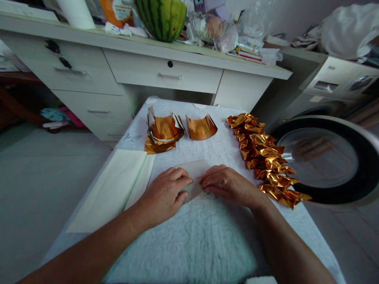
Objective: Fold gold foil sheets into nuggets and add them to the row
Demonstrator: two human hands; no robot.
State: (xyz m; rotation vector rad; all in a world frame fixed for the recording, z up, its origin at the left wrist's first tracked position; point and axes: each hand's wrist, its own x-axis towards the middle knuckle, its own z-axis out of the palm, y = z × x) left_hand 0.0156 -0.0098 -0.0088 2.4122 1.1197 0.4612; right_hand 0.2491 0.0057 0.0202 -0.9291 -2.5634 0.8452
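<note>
A small pale sheet of paper (192, 169) lies on the cloth-covered table between my hands, with a crease or edge across its middle. My left hand (168, 191) holds its left side, thumb below and fingers curled on top. At the right edge, my right hand (226, 182) has its fingertips pinched on the same paper. Beyond them rest a stack of curved gold foil sheets (164, 128) and a single curved gold foil sheet (201, 127). Larger pale paper sheets (109, 189) lie left of my left hand. Several twisted gold foil pieces (263, 154) form a row on the right.
A white cabinet with drawers (166, 75) stands behind the table, bearing a cut watermelon (162, 17), a glass bowl (207, 25) and clutter. To the right, a washing machine's round door (322, 157) hangs open close to the table's edge.
</note>
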